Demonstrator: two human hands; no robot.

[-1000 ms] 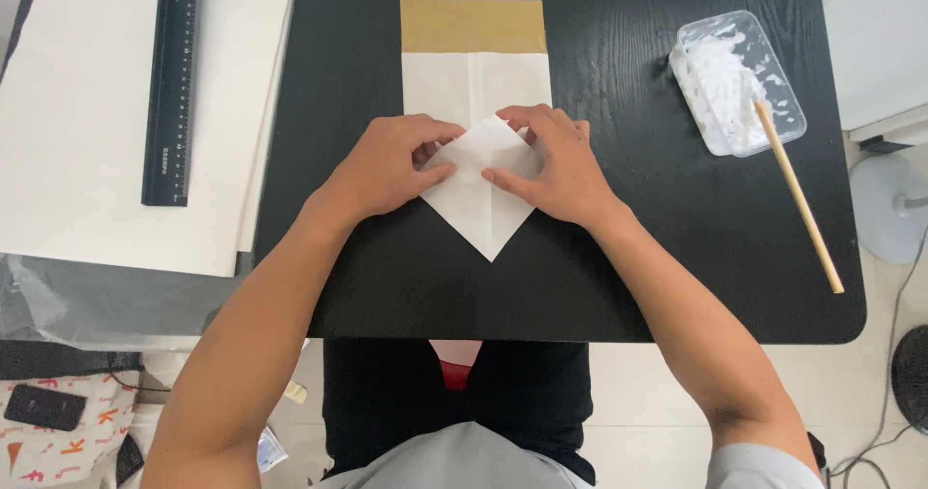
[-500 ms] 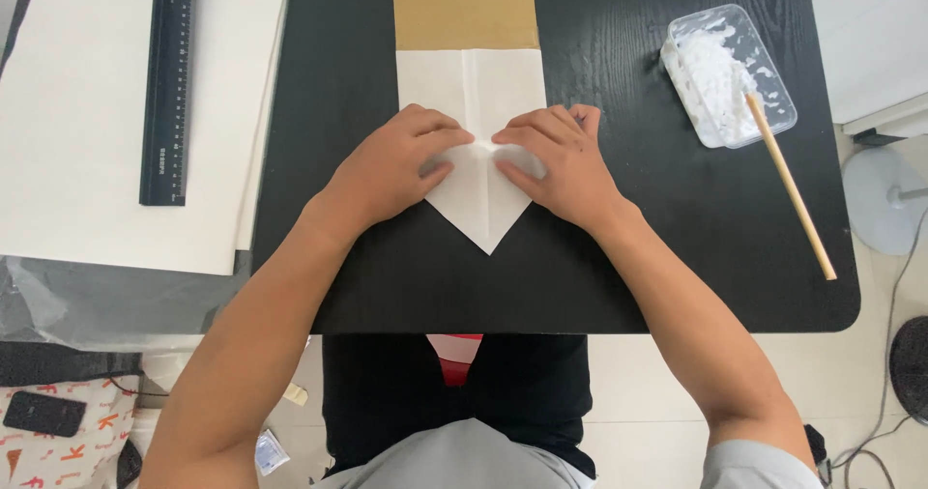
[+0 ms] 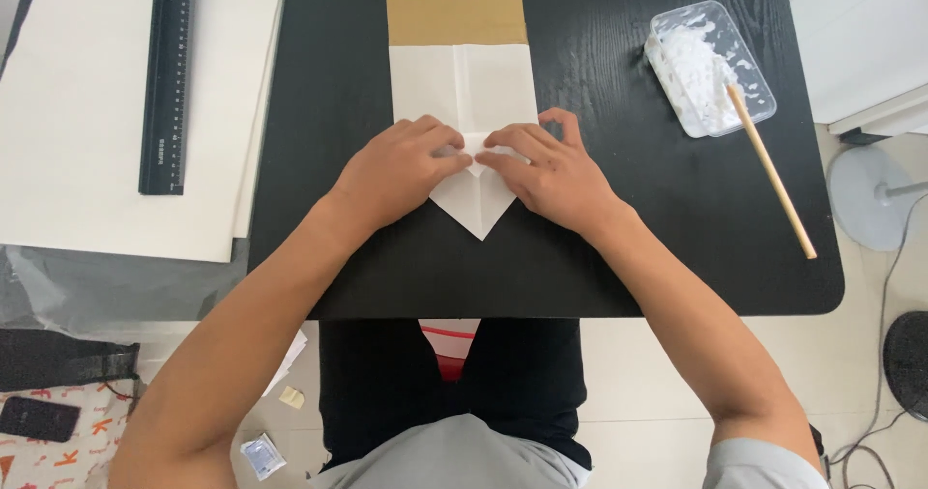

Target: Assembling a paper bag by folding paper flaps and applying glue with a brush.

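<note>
Your left hand (image 3: 401, 170) and right hand (image 3: 551, 172) lie flat on white folded paper (image 3: 464, 88) at middle of black table (image 3: 599, 247); fingertips now meet at centre crease, closer together than second ago. Neither grip clamps anything: fingers pressed down, not pinching. Paper's near end folded to point, brown strip (image 3: 456, 19) at far end. Shift reads as flaps being pressed flat. Plastic tray (image 3: 710, 64) with white paste and wooden stick (image 3: 773, 175) on right, black ruler (image 3: 166, 78) on left, all untouched
</note>
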